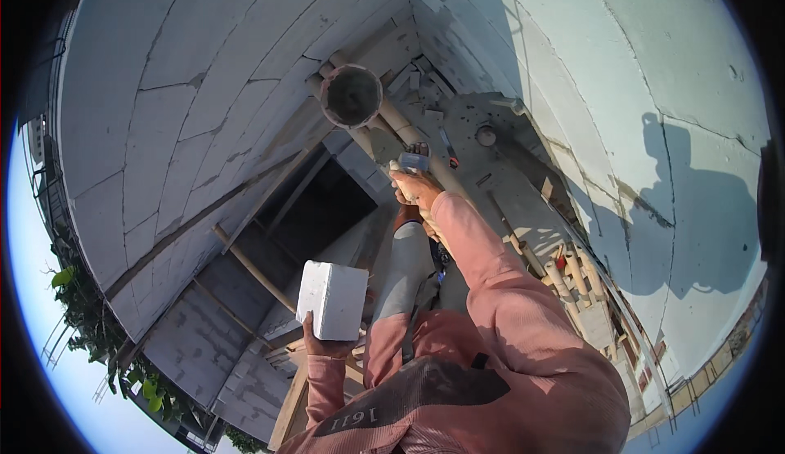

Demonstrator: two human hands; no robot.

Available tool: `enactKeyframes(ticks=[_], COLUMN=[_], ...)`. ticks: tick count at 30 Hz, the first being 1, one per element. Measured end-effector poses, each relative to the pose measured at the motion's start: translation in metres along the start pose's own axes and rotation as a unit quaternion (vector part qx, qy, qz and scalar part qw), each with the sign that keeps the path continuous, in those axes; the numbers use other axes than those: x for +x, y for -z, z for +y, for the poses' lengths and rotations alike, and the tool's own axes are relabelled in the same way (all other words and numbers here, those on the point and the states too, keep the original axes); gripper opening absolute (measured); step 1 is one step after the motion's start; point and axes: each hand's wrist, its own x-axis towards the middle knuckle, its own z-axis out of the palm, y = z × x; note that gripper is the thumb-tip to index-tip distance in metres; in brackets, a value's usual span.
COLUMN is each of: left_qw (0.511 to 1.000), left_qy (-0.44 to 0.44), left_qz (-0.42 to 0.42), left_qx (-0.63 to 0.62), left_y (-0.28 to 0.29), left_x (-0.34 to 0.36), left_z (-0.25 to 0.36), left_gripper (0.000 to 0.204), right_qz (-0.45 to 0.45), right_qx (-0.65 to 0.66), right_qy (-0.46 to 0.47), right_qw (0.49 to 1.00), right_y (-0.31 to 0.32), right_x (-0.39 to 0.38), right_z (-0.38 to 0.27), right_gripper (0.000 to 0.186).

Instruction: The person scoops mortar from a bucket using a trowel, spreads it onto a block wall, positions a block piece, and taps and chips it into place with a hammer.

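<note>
Holding one white block (331, 299) in your left hand (327, 341), low and close to your body: fingers cupped under its lower edge, block upright, broad face toward the camera.

Right hand (415, 191): stretched well ahead, closed around a small tool (413, 160) with a pale blue part; what kind of tool cannot be told.

Bucket (352, 94): round, grey inside, just beyond the right hand, resting among bamboo poles (409, 131).

Walls: grey block wall (188, 119) on your left, plastered wall (621, 78) on your right, meeting at a corner past the bucket.

Key relation: the block lies down and to the left of the right hand, well apart from it; your right hand is the nearer one to the bucket and corner, your left the only one on the block.
</note>
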Motion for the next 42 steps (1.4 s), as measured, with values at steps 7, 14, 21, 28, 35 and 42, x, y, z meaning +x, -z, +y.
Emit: enactKeyframes(ticks=[7, 14, 21, 28, 35, 42], left_qw=[0.997, 0.990, 0.969, 0.930, 0.820, 0.564], left_qy=[-0.012, -0.121, -0.074, 0.024, 0.027, 0.002], left_qz=[0.048, 0.002, -0.116, -0.099, -0.200, -0.509], left_qx=[-0.063, 0.068, 0.203, 0.353, 0.535, 0.651], left_y=[-0.011, -0.023, -0.088, -0.097, -0.189, -0.402], left_x=[0.014, 0.042, 0.065, 0.061, 0.067, -0.140], left_z=[-0.010, 0.012, 0.007, -0.062, -0.073, -0.200], left_gripper=[0.075, 0.075, 0.072, 0.078, 0.084, 0.101], right_qz=[-0.051, -0.095, -0.334, -0.433, -0.252, -0.035], right_qx=[-0.082, -0.296, 0.041, 0.224, 0.426, 0.314], right_qy=[0.046, 0.046, 0.030, 0.231, 0.450, 0.598], right_qw=[0.994, 0.949, 0.941, 0.842, 0.743, 0.736], right_y=[-0.089, -0.020, 0.018, 0.060, 0.106, 0.232], right_x=[0.141, 0.077, -0.169, -0.228, -0.366, -0.476], right_z=[-0.056, -0.066, -0.033, 0.040, 0.047, 0.114], right_gripper=[0.045, 0.063, 0.082, 0.099, 0.084, 0.084])
